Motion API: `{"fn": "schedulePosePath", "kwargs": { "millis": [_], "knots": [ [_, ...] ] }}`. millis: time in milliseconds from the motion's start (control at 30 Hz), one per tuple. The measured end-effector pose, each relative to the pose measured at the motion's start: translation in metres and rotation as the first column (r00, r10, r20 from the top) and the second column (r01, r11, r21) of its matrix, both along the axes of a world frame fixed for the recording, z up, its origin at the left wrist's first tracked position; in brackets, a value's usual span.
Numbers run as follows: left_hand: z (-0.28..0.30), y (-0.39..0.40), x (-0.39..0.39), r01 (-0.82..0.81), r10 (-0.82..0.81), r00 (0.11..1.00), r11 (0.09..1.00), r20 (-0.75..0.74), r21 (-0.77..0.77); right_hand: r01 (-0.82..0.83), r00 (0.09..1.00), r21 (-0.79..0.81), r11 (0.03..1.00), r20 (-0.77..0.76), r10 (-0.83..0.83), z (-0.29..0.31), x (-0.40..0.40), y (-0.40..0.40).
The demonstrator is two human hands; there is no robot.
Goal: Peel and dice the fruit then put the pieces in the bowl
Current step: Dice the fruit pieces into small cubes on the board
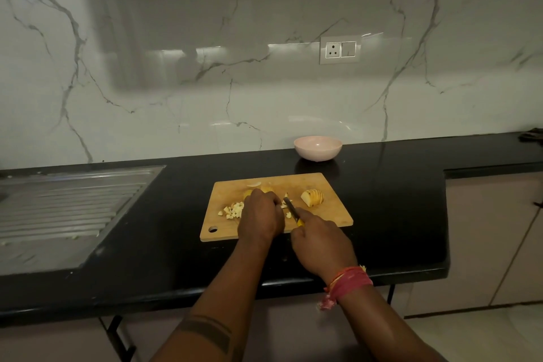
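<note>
While dicing goes on at mid-board: right hand [320, 239] wrapped around a yellow handle, grip pressed tight on the knife [291, 209], dark blade angled away toward the fruit. Left hand [261, 214] arched over a piece of fruit [248, 193], fingers curled down on it, grip itself mostly hidden under the knuckles; whether pinching or only pressing, cannot tell.

Judged about halfway. Done: a small heap of pale diced cubes [233, 211] lying left of the left hand, a few more bits scattered beside the blade. Left to do: a yellow-skinned sliced wedge [312, 198] fanned out near the right of the board, not yet cut crosswise, and the piece under the left hand. Peeling looks incomplete, skin showing on both. Nothing visible in the bowl [318, 151] so far.

Cutting board [323, 214]: light wood, flat, rectangular, hanging hole at the near left corner. Bowl: pale pink, smooth, round, standing beyond the board near the wall. Worktop [176, 214]: black, polished, reflective. Steel ribbed drainboard [58, 206] to the left; glossy veined marble wall [176, 67] behind.
</note>
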State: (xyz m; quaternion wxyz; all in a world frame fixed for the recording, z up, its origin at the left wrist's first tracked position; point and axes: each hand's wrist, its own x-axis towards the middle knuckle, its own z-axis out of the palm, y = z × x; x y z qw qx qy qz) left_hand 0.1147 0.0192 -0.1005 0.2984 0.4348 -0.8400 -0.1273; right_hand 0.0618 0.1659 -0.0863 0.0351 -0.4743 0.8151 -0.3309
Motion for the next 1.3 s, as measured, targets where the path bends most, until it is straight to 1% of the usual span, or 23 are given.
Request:
{"fn": "schedulePosePath", "kwargs": {
  "millis": [133,267,500,600,800,867,933,1033,1167,1300],
  "knots": [
    [-0.003,0.002,0.009,0.015,-0.01,0.999,0.995,0.048,-0.102,-0.014,0.998,0.004,1.0,-0.061,0.014,-0.002,0.005,0.001],
    [-0.004,-0.001,0.013,0.009,-0.007,1.0,0.998,0.019,-0.07,-0.009,0.994,0.041,0.999,-0.109,0.014,-0.005,0.008,-0.003],
    [-0.003,-0.003,0.011,0.003,-0.002,1.0,0.997,0.015,-0.072,-0.005,0.991,0.096,0.995,-0.135,0.018,0.0,0.009,-0.015],
    [-0.003,-0.001,0.01,-0.016,0.018,1.0,0.996,0.017,-0.087,-0.029,0.99,0.12,0.992,-0.137,0.045,-0.001,0.009,-0.011],
    [-0.002,0.003,0.01,-0.073,0.093,0.992,0.976,0.086,-0.206,-0.065,0.996,0.112,0.992,-0.06,0.072,0.0,0.0,0.014],
    [-0.002,0.005,0.01,-0.075,0.096,0.991,0.975,0.092,-0.209,-0.071,0.997,0.086,0.994,-0.038,0.074,0.0,-0.002,0.019],
    [-0.002,0.005,0.012,-0.06,0.078,0.994,0.977,0.082,-0.202,-0.069,0.997,0.053,0.996,-0.026,0.07,0.001,-0.002,0.02],
    [-0.002,0.006,0.016,-0.036,0.042,0.999,0.982,0.029,-0.183,-0.055,0.998,-0.008,0.998,0.011,0.056,0.003,-0.004,0.017],
    [-0.003,0.011,0.018,0.096,-0.096,0.995,0.974,0.009,-0.203,-0.013,0.998,-0.037,0.999,0.064,0.016,0.005,-0.01,0.015],
    [-0.003,0.012,0.016,0.101,-0.098,0.995,0.979,0.021,-0.178,0.039,0.996,-0.04,0.998,0.076,-0.036,0.004,-0.014,0.014]
  ]
}}
